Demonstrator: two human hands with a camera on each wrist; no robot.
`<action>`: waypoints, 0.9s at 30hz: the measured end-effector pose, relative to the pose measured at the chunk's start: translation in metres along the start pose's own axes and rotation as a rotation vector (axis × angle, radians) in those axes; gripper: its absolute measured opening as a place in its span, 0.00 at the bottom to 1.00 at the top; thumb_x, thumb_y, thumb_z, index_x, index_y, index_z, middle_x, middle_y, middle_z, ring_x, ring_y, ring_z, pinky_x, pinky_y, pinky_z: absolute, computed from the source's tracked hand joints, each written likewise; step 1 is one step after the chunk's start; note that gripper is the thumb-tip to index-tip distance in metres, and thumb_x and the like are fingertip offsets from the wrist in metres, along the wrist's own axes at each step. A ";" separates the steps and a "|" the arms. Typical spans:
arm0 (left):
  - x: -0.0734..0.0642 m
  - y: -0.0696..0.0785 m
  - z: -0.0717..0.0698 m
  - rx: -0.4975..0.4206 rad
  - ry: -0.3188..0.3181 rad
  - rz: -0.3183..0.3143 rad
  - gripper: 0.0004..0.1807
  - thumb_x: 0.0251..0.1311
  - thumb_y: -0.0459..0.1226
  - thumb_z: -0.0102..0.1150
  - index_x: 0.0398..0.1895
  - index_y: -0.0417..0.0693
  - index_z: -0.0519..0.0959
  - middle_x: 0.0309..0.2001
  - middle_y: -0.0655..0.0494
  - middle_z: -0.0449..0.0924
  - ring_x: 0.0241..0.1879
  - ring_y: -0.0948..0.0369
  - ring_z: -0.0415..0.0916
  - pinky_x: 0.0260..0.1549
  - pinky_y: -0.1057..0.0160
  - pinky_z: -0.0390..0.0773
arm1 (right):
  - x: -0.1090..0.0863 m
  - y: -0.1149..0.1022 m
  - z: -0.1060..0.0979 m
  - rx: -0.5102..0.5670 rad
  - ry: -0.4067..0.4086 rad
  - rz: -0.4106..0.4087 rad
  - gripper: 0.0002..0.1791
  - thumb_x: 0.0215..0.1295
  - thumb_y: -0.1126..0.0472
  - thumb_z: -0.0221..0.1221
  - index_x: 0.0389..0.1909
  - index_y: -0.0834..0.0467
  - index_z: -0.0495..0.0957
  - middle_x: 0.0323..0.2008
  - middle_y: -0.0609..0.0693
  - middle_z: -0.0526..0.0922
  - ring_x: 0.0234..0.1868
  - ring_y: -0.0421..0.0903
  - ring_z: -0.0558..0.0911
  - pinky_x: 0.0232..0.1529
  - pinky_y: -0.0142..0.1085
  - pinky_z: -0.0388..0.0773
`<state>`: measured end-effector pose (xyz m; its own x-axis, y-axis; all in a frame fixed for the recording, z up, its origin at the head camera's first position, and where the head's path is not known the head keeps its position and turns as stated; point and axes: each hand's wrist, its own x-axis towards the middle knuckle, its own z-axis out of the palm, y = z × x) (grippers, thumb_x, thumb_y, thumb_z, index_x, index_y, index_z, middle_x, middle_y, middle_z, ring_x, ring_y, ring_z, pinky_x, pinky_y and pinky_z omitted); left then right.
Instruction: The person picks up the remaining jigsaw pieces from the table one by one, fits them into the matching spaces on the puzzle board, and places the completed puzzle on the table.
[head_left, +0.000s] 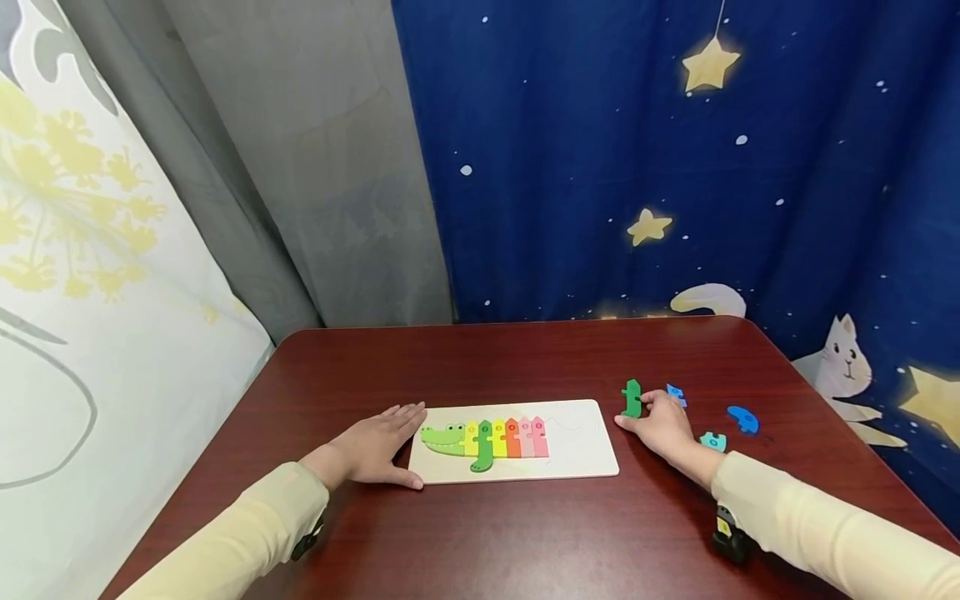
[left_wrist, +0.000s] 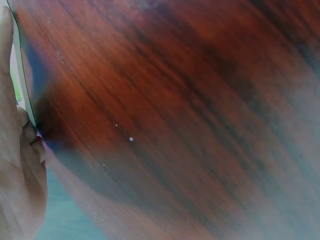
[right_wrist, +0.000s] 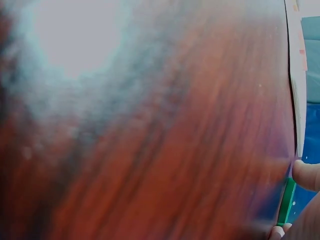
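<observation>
Apparently fetching: pinching the green piece (head_left: 632,398) in the nearly closed grip of the right hand (head_left: 664,425), just right of the puzzle board (head_left: 583,454); resting the left hand (head_left: 381,450), straight-fingered, at its left edge. Next, probably carry leftward onto its bare right end.

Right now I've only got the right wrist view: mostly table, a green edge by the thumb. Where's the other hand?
Observer: Left hand rests at the board's left edge.
Operator: Any loose pieces out there?
Observer: Three by the right hand: a blue piece past its fingers, a teal piece near the wrist, a curved blue piece farther right.
Operator: What's on the board?
Observer: One row, from a green crocodile head to a pink piece.
</observation>
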<state>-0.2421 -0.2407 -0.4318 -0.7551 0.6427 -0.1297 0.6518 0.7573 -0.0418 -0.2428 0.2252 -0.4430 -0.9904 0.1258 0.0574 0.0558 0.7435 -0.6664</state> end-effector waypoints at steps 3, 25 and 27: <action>0.000 0.000 0.000 -0.002 0.008 0.004 0.65 0.47 0.80 0.40 0.76 0.41 0.51 0.76 0.47 0.48 0.74 0.53 0.47 0.70 0.55 0.51 | 0.001 -0.001 0.000 -0.017 -0.002 0.002 0.35 0.55 0.53 0.70 0.50 0.76 0.69 0.45 0.70 0.74 0.48 0.64 0.72 0.50 0.56 0.71; -0.002 0.001 0.001 -0.004 0.023 0.013 0.64 0.48 0.78 0.42 0.76 0.40 0.51 0.76 0.46 0.49 0.73 0.52 0.48 0.70 0.54 0.51 | 0.000 -0.005 0.002 -0.060 0.002 0.003 0.31 0.59 0.54 0.67 0.48 0.76 0.71 0.50 0.71 0.72 0.54 0.67 0.67 0.56 0.58 0.64; -0.002 0.001 0.001 -0.006 0.029 0.018 0.64 0.48 0.78 0.43 0.76 0.39 0.52 0.75 0.45 0.49 0.73 0.52 0.48 0.70 0.54 0.52 | -0.001 -0.005 0.002 -0.057 0.005 -0.001 0.30 0.59 0.54 0.67 0.48 0.76 0.71 0.49 0.70 0.73 0.53 0.67 0.68 0.56 0.58 0.65</action>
<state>-0.2400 -0.2412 -0.4324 -0.7448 0.6595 -0.1014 0.6652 0.7459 -0.0341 -0.2427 0.2206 -0.4410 -0.9898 0.1287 0.0618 0.0624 0.7796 -0.6231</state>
